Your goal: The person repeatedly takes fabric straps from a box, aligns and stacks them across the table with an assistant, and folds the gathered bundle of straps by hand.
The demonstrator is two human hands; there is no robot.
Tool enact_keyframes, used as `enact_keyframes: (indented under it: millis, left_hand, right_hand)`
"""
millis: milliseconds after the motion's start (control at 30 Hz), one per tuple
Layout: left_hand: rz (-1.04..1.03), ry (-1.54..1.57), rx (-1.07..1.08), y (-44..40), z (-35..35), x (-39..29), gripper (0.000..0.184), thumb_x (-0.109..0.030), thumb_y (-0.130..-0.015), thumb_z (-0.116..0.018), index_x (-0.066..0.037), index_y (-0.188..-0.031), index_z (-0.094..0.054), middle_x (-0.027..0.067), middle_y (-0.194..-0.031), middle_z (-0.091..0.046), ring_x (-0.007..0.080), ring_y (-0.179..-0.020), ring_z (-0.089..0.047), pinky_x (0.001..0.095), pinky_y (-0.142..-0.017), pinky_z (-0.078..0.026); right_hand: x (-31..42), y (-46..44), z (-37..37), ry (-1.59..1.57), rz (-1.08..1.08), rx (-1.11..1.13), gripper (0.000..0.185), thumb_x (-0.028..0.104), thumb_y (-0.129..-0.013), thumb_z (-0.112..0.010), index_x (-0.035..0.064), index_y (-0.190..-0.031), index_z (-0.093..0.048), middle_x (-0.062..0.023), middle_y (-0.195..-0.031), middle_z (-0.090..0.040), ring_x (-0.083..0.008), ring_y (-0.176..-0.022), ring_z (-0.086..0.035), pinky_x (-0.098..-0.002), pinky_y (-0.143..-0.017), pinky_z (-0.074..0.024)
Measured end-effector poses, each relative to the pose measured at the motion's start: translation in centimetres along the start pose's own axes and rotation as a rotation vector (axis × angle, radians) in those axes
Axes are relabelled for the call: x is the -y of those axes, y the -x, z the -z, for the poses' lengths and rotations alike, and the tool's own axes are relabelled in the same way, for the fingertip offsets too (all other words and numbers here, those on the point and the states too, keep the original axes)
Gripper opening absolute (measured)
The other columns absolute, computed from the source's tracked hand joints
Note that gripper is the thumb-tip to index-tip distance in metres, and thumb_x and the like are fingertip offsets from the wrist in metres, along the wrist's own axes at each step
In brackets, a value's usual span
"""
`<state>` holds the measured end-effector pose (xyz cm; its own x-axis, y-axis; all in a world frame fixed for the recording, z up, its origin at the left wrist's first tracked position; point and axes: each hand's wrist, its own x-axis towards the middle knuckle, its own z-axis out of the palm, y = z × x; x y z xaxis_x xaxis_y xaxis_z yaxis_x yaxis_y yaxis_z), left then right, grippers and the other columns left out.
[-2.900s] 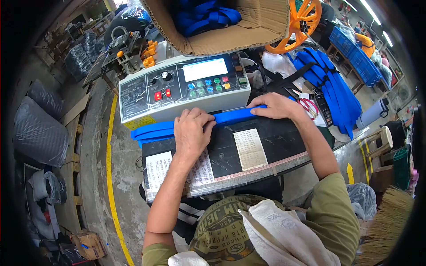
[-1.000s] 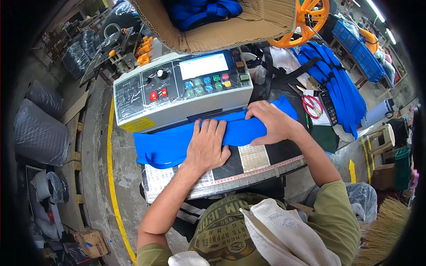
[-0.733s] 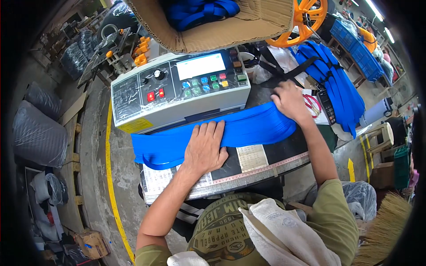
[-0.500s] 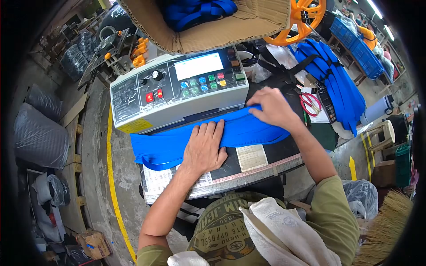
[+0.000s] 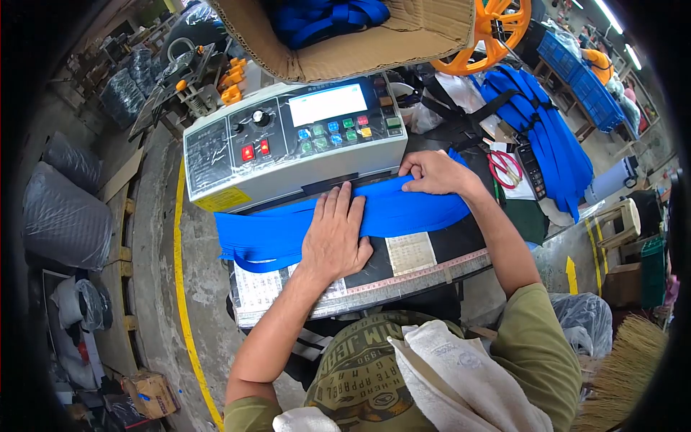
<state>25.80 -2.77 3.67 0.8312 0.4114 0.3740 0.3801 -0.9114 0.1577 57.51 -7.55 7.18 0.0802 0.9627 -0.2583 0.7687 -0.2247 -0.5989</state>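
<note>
A layered stack of blue webbing straps [image 5: 266, 230] lies lengthwise along the front of a white control-panel machine [image 5: 299, 165]. One strap curls loose at the stack's lower left edge. My left hand [image 5: 332, 241] presses flat on the middle of the stack, fingers stretched out. Toward the right end, my right hand [image 5: 437, 173] has its fingers bent over the upper edge, pinching the straps between thumb and fingers. A bit of blue strap shows behind the right wrist. A measuring tape [image 5: 417, 277] runs along the table's front edge, near a paper label [image 5: 411, 254].
An open cardboard box [image 5: 374, 57] with blue straps sits above the machine. Behind it stands an orange reel [image 5: 495, 36]. To the right are another blue strap bundle [image 5: 551, 147], red-handled scissors [image 5: 505, 168] and a grey bottle [image 5: 608, 181]. A person in orange [image 5: 599, 63] is far off.
My right hand has dropped from slightly raised to lower against the straps' upper edge, its fingers closer to the stack. My left hand stays pressed in place. The view has shifted slightly.
</note>
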Motion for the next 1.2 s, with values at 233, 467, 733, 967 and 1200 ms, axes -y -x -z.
enact_keyframes:
  millis: [233,467,733,967,1200]
  left_hand:
    - [0.015,0.017,-0.011,0.2,0.1,-0.1,0.081,-0.031,-0.085,-0.072,0.006,-0.154,-0.055,0.0335,-0.156,-0.056,0.0495,-0.149,-0.052,0.0618,-0.134,-0.033]
    - [-0.015,0.092,0.012,-0.3,0.5,0.0,0.08,-0.033,-0.083,-0.072,0.007,-0.151,-0.058,0.0266,-0.137,-0.061,0.0454,-0.129,-0.061,0.0576,-0.12,-0.045]
    - [-0.052,0.058,0.133,2.0,3.4,2.5,0.077,-0.032,-0.081,-0.074,0.006,-0.146,-0.059,0.0251,-0.137,-0.062,0.0432,-0.124,-0.061,0.0527,-0.108,-0.048]
    - [0.041,-0.089,-0.028,1.7,1.3,1.8,0.077,-0.027,-0.094,-0.074,0.007,-0.159,-0.052,0.0275,-0.148,-0.06,0.0442,-0.133,-0.06,0.0559,-0.119,-0.045]
    - [0.037,-0.127,0.032,0.3,0.9,2.7,0.078,-0.026,-0.097,-0.073,0.008,-0.163,-0.048,0.0277,-0.149,-0.059,0.0436,-0.136,-0.058,0.0556,-0.122,-0.044]
  right_hand:
    - [-1.9,2.3,-0.2,0.15,0.419,-0.188,0.025,0.025,-0.093,-0.087,0.009,-0.112,-0.085,-0.0053,-0.11,-0.083,-0.0313,-0.114,-0.074,-0.0451,-0.107,-0.0511]
    - [2.8,6.7,-3.6,0.282,0.608,-0.414,0.067,0.055,-0.091,-0.086,0.0039,-0.134,-0.077,-0.0161,-0.139,-0.075,-0.0373,-0.129,-0.068,-0.0557,-0.119,-0.0437]
    - [-0.9,6.9,-1.7,0.452,0.579,-0.303,0.091,0.065,-0.084,-0.089,0.0053,-0.149,-0.067,-0.0144,-0.135,-0.07,-0.0372,-0.13,-0.065,-0.0549,-0.118,-0.0433]
    - [-5.3,7.0,-0.2,0.453,0.525,-0.315,0.083,0.052,-0.089,-0.085,0.0096,-0.157,-0.062,-0.0162,-0.141,-0.067,-0.0378,-0.138,-0.06,-0.0549,-0.122,-0.0403]
    - [-7.1,5.7,2.2,0.495,0.469,-0.302,0.083,0.033,-0.088,-0.08,0.0098,-0.163,-0.055,-0.0183,-0.153,-0.061,-0.0382,-0.147,-0.055,-0.0553,-0.127,-0.0368]
